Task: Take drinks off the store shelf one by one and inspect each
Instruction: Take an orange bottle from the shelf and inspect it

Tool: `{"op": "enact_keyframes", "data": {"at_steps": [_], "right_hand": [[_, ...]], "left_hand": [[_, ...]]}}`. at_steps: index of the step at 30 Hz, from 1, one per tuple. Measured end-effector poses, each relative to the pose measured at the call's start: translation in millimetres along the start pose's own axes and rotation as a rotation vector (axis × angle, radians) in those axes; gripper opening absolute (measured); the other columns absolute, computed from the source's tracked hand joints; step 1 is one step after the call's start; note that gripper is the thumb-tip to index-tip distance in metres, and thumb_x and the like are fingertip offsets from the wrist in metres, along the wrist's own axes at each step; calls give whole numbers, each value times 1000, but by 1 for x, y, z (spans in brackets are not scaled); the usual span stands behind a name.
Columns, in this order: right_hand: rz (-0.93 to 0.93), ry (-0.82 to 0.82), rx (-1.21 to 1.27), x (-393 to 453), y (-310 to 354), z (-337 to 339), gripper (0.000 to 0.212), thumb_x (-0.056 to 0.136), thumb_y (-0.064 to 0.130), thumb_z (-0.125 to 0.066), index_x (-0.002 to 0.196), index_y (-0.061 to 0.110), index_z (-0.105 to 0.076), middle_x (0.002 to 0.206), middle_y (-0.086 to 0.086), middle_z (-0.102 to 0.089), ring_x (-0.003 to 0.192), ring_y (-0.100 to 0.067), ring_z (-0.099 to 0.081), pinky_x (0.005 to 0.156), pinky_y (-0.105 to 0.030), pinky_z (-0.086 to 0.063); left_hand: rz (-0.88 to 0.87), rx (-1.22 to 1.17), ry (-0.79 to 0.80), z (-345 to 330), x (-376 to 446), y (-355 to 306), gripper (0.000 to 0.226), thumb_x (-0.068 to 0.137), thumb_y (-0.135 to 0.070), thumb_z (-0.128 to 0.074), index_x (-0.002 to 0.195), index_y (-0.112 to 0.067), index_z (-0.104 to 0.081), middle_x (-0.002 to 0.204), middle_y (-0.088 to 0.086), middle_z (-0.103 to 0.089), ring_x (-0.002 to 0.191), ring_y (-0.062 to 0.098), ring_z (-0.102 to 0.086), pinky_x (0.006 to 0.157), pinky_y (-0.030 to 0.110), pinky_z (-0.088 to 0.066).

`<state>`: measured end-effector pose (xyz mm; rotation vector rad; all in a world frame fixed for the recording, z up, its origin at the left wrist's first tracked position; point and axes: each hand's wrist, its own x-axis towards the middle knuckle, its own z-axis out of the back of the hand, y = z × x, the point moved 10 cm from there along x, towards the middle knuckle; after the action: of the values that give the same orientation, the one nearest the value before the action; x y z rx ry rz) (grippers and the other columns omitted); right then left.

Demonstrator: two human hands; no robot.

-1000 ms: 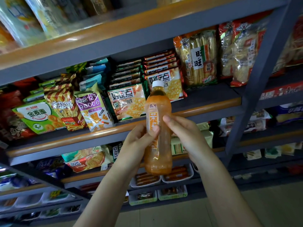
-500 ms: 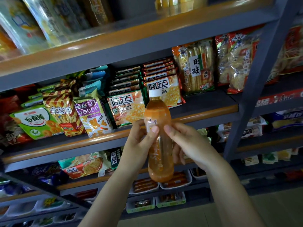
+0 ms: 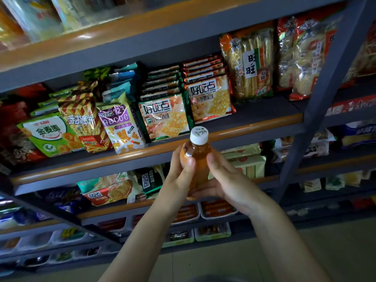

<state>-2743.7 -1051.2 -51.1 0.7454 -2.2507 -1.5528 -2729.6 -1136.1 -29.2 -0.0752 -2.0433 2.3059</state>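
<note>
Both hands grip bottle (image 3: 197, 159) before snack shelf (image 3: 244, 127)

Between the fingers (image 3: 191, 160), the bottle (image 3: 196, 153) is clear, glossy plastic with a matt white plastic cap (image 3: 199, 135). Beyond the fingers, snack bags (image 3: 164, 117) are shiny crinkled film; the shelf (image 3: 264, 115) looks matt grey.
</note>
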Motion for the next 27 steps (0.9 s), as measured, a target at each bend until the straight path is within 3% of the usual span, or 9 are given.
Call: {"op": "enact_keyframes", "data": {"at_steps": [3, 6, 10, 17, 21, 23, 25, 27], "right_hand": [[65, 12, 40, -9, 5, -7, 63, 87, 54, -66, 141, 25, -48, 134, -13, -64, 119, -39, -65, 101, -60, -51], [153, 22, 72, -18, 22, -15, 86, 73, 52, -83, 141, 14, -44, 141, -20, -57, 126, -40, -60, 101, -52, -53], [229, 72, 127, -25, 43, -44, 81, 66, 43, -90, 133, 16, -54, 142, -22, -54, 128, -39, -58, 94, -42, -56], [212, 105, 85, -28, 29, -116, 75, 73, 43, -85, 133, 14, -51, 141, -22, -54, 128, -41, -57, 96, -45, -55], [166, -22, -27, -38, 16, -145, 66, 77, 51, -76, 129, 16, -55, 131, -21, -64, 111, -43, -68, 85, -48, -60], [109, -128, -141, -44, 11, -155, 61, 78, 58, -65, 124, 19, -57, 116, -15, -72, 95, -40, -74, 68, -45, -63], [42, -226, -283, -51, 3, -164, 55, 80, 67, -53, 118, 28, -61, 103, -9, -76, 77, -36, -74, 50, -35, -57], [-9, -290, -435, -59, -6, -170, 47, 85, 71, -42, 110, 38, -63, 89, -4, -76, 57, -29, -67, 42, -28, -46]], "left_hand": [[-82, -2, 49, 6, -9, -10, 71, 77, -77, -63, 139, -47, -45, 135, -15, -59, 127, 8, -57, 98, 24, -51], [-166, 4, 97, 12, -21, -32, 77, 74, -70, -71, 141, -42, -46, 138, -16, -57, 130, 8, -54, 99, 21, -47], [-254, -1, 136, 29, -39, -57, 88, 75, -67, -74, 147, -29, -41, 141, -13, -55, 136, 14, -49, 106, 27, -44], [-267, -82, 101, 78, -86, -56, 88, 78, -64, -72, 149, -26, -39, 144, -11, -55, 136, 13, -49, 104, 27, -46], [-229, -55, 73, 98, -113, -49, 56, 93, -47, -65, 141, -34, -41, 129, -24, -61, 123, -1, -57, 95, 17, -48], [-187, -22, 67, 101, -123, -41, 50, 97, -32, -63, 140, -29, -38, 118, -20, -66, 112, -4, -61, 89, 16, -49], [-153, 44, 38, 106, -134, -32, 53, 94, -29, -67, 137, -24, -38, 110, -11, -65, 104, -5, -63, 85, 15, -50], [-142, 70, 1, 113, -146, -24, 54, 87, -35, -70, 131, -21, -42, 105, -12, -65, 100, -3, -64, 82, 16, -50]]}}
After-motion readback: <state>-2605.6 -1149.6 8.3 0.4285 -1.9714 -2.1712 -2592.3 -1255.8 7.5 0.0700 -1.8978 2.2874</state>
